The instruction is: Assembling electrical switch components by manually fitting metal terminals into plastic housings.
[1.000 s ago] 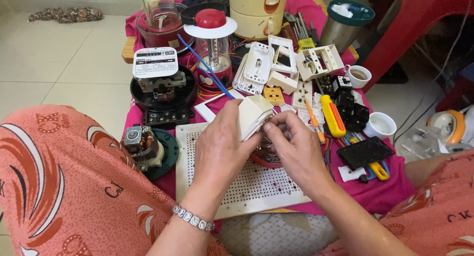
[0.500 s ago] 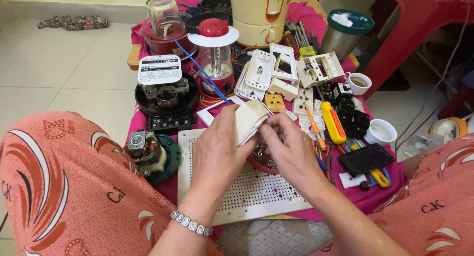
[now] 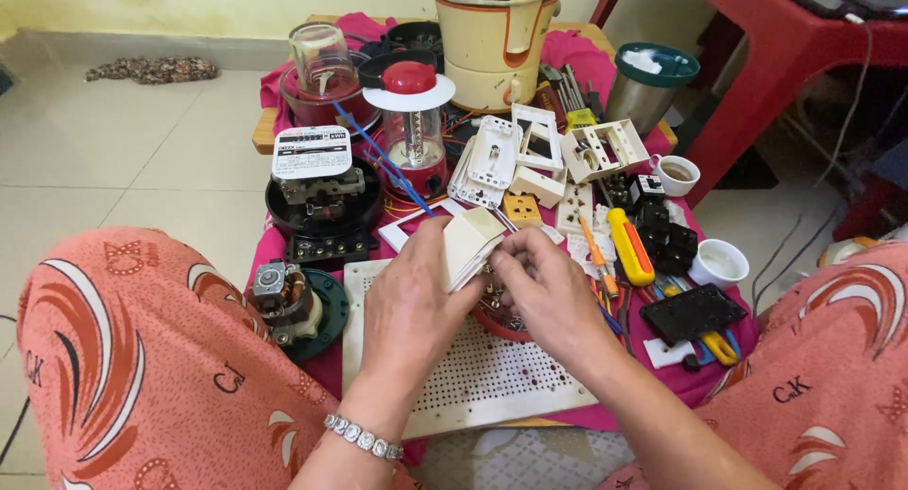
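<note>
Step in hand, by appearance: fitting work on cream switch box. Held tilted above perforated white board, clasped in left hand. Right hand pinched at box's lower edge; contents of pinch not discernible. Small parts in red dish beneath. Next move likely demands steady box, fine fingertip alignment.

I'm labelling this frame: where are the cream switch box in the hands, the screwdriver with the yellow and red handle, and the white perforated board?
cream switch box (image 3: pixel 470 247): head view, its side face.
screwdriver (image 3: pixel 628 246): head view, handle middle.
white perforated board (image 3: pixel 482 381): head view, bare part below the hands.
</note>
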